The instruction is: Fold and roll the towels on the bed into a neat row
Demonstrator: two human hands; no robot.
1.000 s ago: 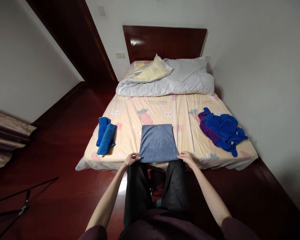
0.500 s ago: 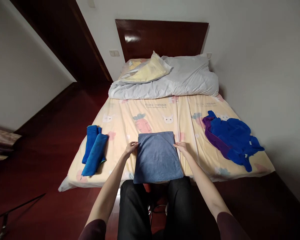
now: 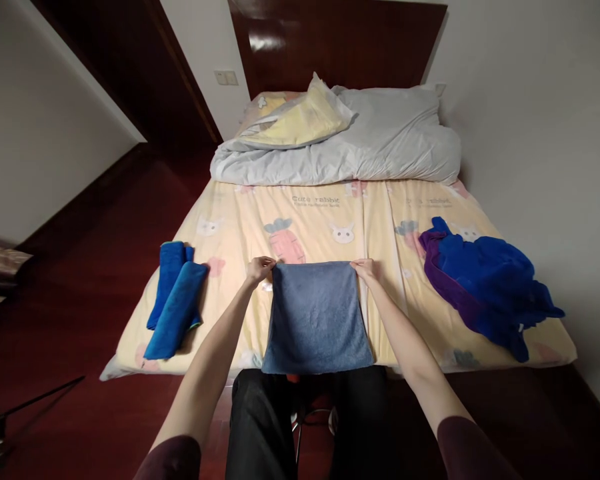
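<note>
A grey-blue towel [image 3: 319, 320] lies spread at the bed's near edge, its lower end reaching to just above my knees. My left hand [image 3: 261, 268] pinches its far left corner. At the far right corner, my right hand [image 3: 363, 268] pinches it the same way, so the far edge is stretched between the two. To the left, two rolled blue towels [image 3: 176, 310] rest one partly over the other. A loose heap of blue and purple cloths [image 3: 490, 283] is on the right side of the bed.
The bed [image 3: 230, 227] has a yellow sheet printed with rabbits and carrots. A bunched white quilt [image 3: 395, 137] lies across its head end, before a dark wooden headboard [image 3: 335, 47]. A thin black stand [image 3: 33, 402] is on the floor at lower left.
Both hands have moved from the towel's side edges up to its far corners, and the far edge is now pulled straight. My view has tilted down and come closer.
</note>
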